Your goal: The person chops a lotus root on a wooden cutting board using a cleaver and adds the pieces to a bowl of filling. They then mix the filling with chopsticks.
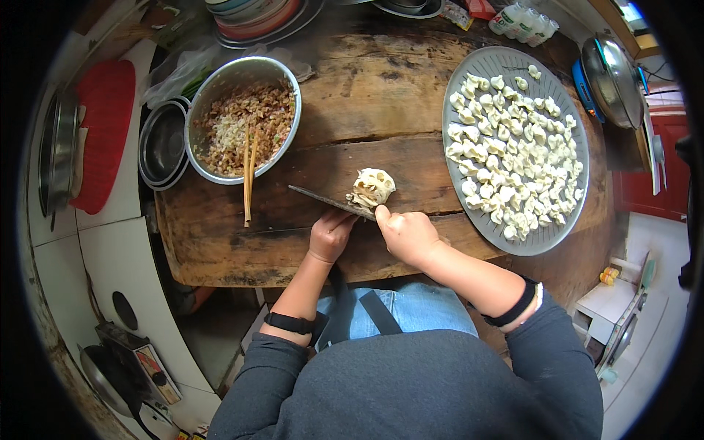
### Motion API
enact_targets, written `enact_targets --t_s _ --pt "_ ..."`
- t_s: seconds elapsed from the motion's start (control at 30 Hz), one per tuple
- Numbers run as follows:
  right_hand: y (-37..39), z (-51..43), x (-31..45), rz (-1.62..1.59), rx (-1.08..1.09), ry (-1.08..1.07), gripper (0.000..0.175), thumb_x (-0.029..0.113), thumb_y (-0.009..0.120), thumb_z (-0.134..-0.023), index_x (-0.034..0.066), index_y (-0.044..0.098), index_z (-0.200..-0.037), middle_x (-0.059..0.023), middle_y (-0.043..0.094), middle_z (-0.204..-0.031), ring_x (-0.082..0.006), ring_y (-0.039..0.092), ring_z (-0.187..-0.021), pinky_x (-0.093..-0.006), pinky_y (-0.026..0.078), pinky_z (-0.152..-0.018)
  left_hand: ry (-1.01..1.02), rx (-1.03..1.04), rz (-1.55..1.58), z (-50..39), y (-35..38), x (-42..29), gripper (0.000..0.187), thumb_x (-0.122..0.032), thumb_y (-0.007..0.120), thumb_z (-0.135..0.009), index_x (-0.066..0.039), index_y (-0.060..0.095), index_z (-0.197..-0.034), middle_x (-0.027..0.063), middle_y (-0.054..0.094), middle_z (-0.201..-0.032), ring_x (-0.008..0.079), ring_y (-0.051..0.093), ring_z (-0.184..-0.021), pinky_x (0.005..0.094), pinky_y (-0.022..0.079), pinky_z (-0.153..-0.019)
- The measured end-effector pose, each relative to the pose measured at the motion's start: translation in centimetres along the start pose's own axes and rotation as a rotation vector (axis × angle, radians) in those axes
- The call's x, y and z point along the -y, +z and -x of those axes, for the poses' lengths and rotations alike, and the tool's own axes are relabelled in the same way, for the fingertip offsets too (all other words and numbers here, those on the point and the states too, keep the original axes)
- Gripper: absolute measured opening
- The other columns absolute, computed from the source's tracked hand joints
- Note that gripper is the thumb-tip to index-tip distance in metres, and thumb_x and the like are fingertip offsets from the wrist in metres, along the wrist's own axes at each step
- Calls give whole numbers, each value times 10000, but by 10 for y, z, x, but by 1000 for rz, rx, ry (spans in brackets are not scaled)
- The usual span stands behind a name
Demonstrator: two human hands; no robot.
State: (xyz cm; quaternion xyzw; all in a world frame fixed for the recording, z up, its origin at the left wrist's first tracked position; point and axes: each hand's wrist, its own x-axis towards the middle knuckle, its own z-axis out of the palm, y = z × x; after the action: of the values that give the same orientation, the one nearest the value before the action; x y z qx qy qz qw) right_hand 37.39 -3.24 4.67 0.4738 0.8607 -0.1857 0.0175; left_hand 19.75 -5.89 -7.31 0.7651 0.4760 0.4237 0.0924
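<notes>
My right hand (408,234) grips the handle end of a dark-bladed cleaver (324,199), whose blade slants toward the left over the wooden table. A pale, layered lump with holes (374,187), perhaps lotus root or dough, lies against the far side of the blade. My left hand (331,235) is at the near side of the blade, its fingertips partly hidden; what they hold cannot be told. To the left, a metal bowl (292,129) holds minced filling (269,110) with paler chopped bits. A pair of wooden chopsticks (249,187) leans over its near rim.
A large round tray (465,212) of folded dumplings (511,159) stands at the right. Dark metal bowls (163,143) sit beside the filling bowl. Stacked basins (256,22) and plastic bottles (522,25) line the far edge. A lidded pan (616,82) stands far right.
</notes>
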Motion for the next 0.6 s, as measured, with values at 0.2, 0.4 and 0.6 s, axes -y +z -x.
enact_targets --t_s 0.2,0.4,0.6 --pt "-16 17 -9 -139 -222 28 84 53 502 -767 40 490 -849 -135 592 -565 -300 615 -529 -404 484 -461 30 71 81 -24 -10 -4 186 -106 714 -688 -72 657 -862 54 622 -926 241 594 -873 332 513 -749" --pt "-31 24 -33 -48 -313 201 98 60 509 -780 38 474 -869 -140 588 -567 -303 612 -522 -400 480 -460 200 207 9 -67 6 1 376 -232 740 -633 -74 611 -948 66 585 -1015 265 555 -969 362 481 -834" --pt "-17 9 -38 54 -78 224 151 47 517 -741 17 463 -878 -145 609 -601 -301 627 -543 -397 495 -477 203 157 31 -68 13 4 339 -181 760 -608 -89 624 -904 53 594 -983 259 569 -917 358 495 -792"
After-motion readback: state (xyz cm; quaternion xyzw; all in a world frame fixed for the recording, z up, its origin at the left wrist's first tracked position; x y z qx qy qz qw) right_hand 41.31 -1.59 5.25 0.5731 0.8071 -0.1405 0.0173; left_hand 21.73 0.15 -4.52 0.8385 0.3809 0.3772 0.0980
